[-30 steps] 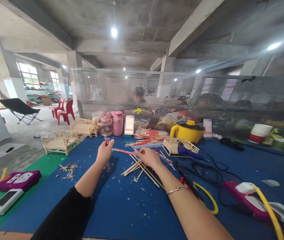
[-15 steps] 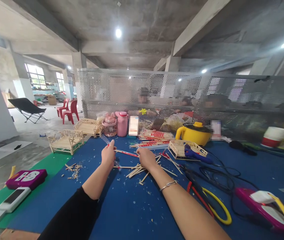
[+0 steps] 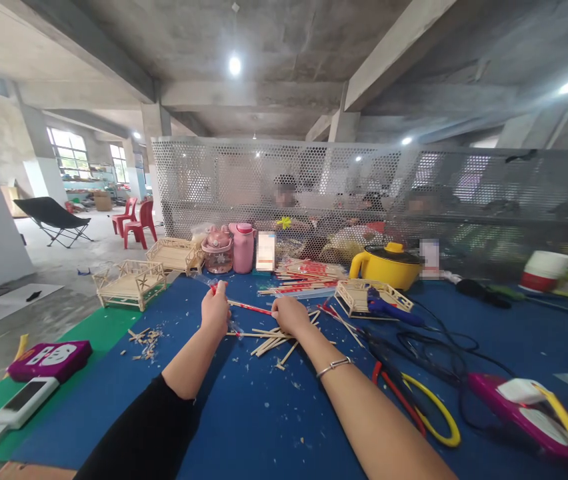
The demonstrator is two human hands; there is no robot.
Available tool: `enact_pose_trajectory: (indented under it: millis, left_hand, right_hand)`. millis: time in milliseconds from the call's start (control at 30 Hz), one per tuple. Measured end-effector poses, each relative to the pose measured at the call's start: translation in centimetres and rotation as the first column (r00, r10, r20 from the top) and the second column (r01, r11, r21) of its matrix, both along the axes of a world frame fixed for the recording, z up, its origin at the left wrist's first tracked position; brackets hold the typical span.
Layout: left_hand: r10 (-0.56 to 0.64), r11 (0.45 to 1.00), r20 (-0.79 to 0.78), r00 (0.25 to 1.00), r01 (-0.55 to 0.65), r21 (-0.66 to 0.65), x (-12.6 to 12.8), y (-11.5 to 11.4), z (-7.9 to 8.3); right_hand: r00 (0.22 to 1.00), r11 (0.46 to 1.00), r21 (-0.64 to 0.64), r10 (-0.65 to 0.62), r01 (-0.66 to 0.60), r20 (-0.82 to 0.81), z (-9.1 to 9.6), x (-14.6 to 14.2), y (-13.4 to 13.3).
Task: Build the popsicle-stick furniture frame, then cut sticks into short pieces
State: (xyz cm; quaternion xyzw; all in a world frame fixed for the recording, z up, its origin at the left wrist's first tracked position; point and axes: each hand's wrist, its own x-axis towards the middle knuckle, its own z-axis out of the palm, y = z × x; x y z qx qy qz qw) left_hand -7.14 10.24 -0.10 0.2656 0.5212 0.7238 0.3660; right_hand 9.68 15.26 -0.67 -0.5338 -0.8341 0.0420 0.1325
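Observation:
Between my hands stretches a pair of wrapped chopsticks (image 3: 251, 307), thin pale wood with a red-printed clear sleeve. My left hand (image 3: 215, 312) is closed on the left end, thumb up, and some clear film sticks out past it. Closed over the right end is my right hand (image 3: 290, 315), its fingertips partly hidden. Several loose wooden sticks (image 3: 267, 344) lie below and beside my right hand. Behind it is a pile of red-and-clear wrapped chopsticks (image 3: 309, 275).
Small stick-built furniture models (image 3: 131, 285) stand at left, near cut stick bits (image 3: 147, 343). At right lie a blue glue gun (image 3: 394, 312), pliers-like handles (image 3: 434, 413), cables and a power strip (image 3: 519, 417). A pink bottle (image 3: 244, 250) and yellow pot (image 3: 389, 268) stand before a perforated metal screen (image 3: 244, 180).
Both hands keep their hold and have barely moved. More red print shows on the wrapped chopsticks between them. The whole view has shifted slightly.

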Motion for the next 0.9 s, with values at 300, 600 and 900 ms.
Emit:
enact_pose_trajectory:
  millis: [300,600,900]
  left_hand:
    - [0.028,0.994,0.307,0.951,-0.059,0.093,-0.3,0.1,0.2]
    - [-0.272,0.938,0.404,0.873,0.146,0.314,0.8,-1.4,3.4]
    - [-0.599,0.794,0.015,0.801,0.591,0.145,7.8,-4.2,0.9]
  right_hand:
    - [0.93,0.997,0.081,0.024,0.007,-0.368,2.7,-1.1,-2.8]
    - [0.819,0.959,-0.132,0.136,-0.249,-0.558,0.8,0.2,-8.9]
    - [0.7,0.982,-0.082,0.062,-0.17,-0.711,1.3,1.3,-8.7]
